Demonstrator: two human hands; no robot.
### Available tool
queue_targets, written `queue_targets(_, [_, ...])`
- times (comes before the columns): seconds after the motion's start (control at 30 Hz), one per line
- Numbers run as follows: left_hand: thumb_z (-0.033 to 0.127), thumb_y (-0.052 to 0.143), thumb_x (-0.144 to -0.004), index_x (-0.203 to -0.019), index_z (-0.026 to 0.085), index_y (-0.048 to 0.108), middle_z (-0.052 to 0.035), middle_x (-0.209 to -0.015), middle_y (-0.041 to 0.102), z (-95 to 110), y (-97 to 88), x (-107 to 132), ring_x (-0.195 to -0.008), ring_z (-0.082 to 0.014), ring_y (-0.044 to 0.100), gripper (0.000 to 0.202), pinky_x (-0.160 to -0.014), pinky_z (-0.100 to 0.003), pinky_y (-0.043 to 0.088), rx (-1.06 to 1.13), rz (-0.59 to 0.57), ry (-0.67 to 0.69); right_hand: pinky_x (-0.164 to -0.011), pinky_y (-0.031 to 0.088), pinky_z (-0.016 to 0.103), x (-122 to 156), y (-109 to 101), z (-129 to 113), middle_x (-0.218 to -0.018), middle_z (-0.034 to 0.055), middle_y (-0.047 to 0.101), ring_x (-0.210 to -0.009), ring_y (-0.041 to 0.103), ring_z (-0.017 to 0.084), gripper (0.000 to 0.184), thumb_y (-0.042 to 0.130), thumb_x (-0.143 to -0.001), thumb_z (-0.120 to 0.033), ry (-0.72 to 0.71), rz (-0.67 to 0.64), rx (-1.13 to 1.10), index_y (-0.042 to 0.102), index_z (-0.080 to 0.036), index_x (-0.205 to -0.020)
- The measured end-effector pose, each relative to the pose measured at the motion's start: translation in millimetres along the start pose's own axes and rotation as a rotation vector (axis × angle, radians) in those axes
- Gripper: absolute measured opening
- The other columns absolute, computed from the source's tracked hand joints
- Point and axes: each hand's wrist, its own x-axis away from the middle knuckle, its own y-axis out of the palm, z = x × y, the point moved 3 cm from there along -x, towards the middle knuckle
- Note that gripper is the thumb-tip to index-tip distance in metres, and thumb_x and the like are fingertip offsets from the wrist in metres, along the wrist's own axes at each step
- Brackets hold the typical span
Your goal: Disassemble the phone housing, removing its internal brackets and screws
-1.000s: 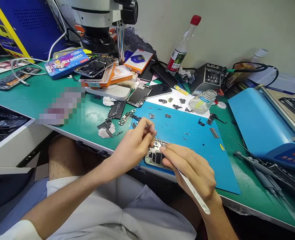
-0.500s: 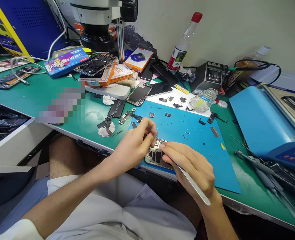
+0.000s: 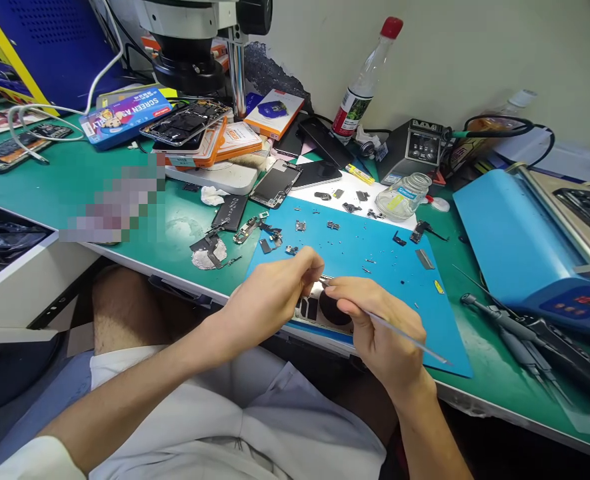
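Note:
An opened phone chassis [image 3: 319,313] lies on the blue mat [image 3: 375,260] at the near table edge, mostly hidden by my hands. My left hand [image 3: 269,297] is pinched closed at the phone's upper left corner; what its fingertips hold is too small to make out. My right hand [image 3: 375,320] grips metal tweezers [image 3: 405,337], their tip pointing left towards my left fingertips over the phone. Small screws and metal brackets [image 3: 332,225] are scattered over the mat beyond the phone.
A microscope [image 3: 195,47] stands at the back with phone screens and boxes [image 3: 185,127] under it. A bottle [image 3: 362,83], a soldering station [image 3: 409,150] and a glass jar [image 3: 399,197] stand behind the mat. A blue machine [image 3: 519,247] and screwdrivers [image 3: 515,333] lie right.
My hands have drawn closer together over the phone. The tweezers have tilted flatter, their back end now pointing right. The view has shifted slightly.

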Motion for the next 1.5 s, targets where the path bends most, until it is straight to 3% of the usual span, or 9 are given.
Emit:
queue_targets(0.13, [0.009,0.042,-0.106,-0.109,0.026,0.050,0.0036,-0.089,0.068,5.9,-2.9,0.2,-0.071,-0.0132,0.059,0.020,-0.066,-0.025,0.041,0.007,0.014,-0.010,-0.073,0.067,0.026,-3.6,-7.7,6.8,-0.090,0.0006,0.082,-0.083,0.083,0.016,0.019,0.053,-0.114,-0.023,0.179,0.087,0.004,0.069,-0.025,-0.106])
queue_targets(0.23, [0.012,0.047,-0.111,-0.121,0.025,0.054,0.0012,-0.099,0.073,16.2,-12.2,-0.1,-0.075,-0.0126,0.065,0.018,-0.069,-0.025,0.046,-0.056,0.156,0.007,-0.064,0.066,0.024,-12.4,-11.3,15.5,-0.079,-0.0020,0.078,-0.069,0.080,0.014,0.024,0.050,-0.115,-0.020,0.325,0.091,-0.044,0.068,-0.025,-0.099])
queue_targets(0.3, [0.016,0.053,-0.113,-0.127,0.023,0.060,-0.0029,-0.113,0.075,24.1,-17.0,-0.8,-0.092,-0.0153,0.071,0.017,-0.080,-0.027,0.051,-0.215,0.241,0.072,-0.058,0.065,0.023,-18.8,-9.5,23.4,-0.072,-0.0025,0.076,-0.061,0.078,0.014,0.027,0.050,-0.116,-0.025,0.408,0.048,-0.144,0.067,-0.025,-0.095])
queue_targets(0.37, [0.017,0.055,-0.113,-0.128,0.022,0.067,-0.0061,-0.124,0.073,27.7,-15.2,-2.9,-0.105,-0.0195,0.072,0.019,-0.088,-0.031,0.053,-0.404,0.201,0.120,-0.053,0.064,0.023,-22.7,-4.7,31.5,-0.067,-0.0026,0.075,-0.057,0.076,0.014,0.028,0.052,-0.116,-0.032,0.483,0.009,-0.262,0.066,-0.025,-0.092])
queue_targets(0.43, [0.017,0.053,-0.113,-0.126,0.022,0.071,-0.0073,-0.126,0.071,25.0,-9.1,-5.6,-0.103,-0.0215,0.073,0.023,-0.084,-0.033,0.054,-0.531,0.089,0.103,-0.051,0.062,0.023,-23.4,1.0,37.2,-0.065,-0.0032,0.073,-0.055,0.075,0.014,0.030,0.055,-0.115,-0.037,0.524,-0.013,-0.312,0.066,-0.025,-0.090])
queue_targets(0.53, [0.015,0.052,-0.113,-0.122,0.022,0.075,-0.0072,-0.125,0.071,17.3,-1.3,-8.1,-0.098,-0.0212,0.074,0.025,-0.077,-0.032,0.054,-0.582,0.008,0.045,-0.051,0.059,0.023,-22.1,7.9,38.3,-0.065,-0.0040,0.072,-0.054,0.072,0.012,0.031,0.055,-0.115,-0.039,0.489,-0.031,-0.245,0.066,-0.026,-0.089])
queue_targets(0.8, [0.008,0.050,-0.110,-0.120,0.022,0.073,-0.0062,-0.121,0.070,12.5,4.6,-10.4,-0.094,-0.0195,0.070,0.029,-0.070,-0.031,0.049,-0.632,0.023,0.007,-0.050,0.057,0.025,-23.1,11.1,37.0,-0.064,-0.0048,0.071,-0.052,0.071,0.012,0.028,0.055,-0.115,-0.031,0.449,-0.032,-0.164,0.064,-0.028,-0.089])
queue_targets(1.5, [0.005,0.050,-0.107,-0.119,0.022,0.072,-0.0061,-0.119,0.068,11.1,5.6,-10.7,-0.093,-0.0193,0.070,0.031,-0.074,-0.031,0.054,-0.603,0.033,0.007,-0.049,0.057,0.025,-20.9,10.6,38.6,-0.062,-0.0050,0.071,-0.050,0.070,0.011,0.032,0.055,-0.115,-0.036,0.511,-0.011,-0.156,0.065,-0.028,-0.086])
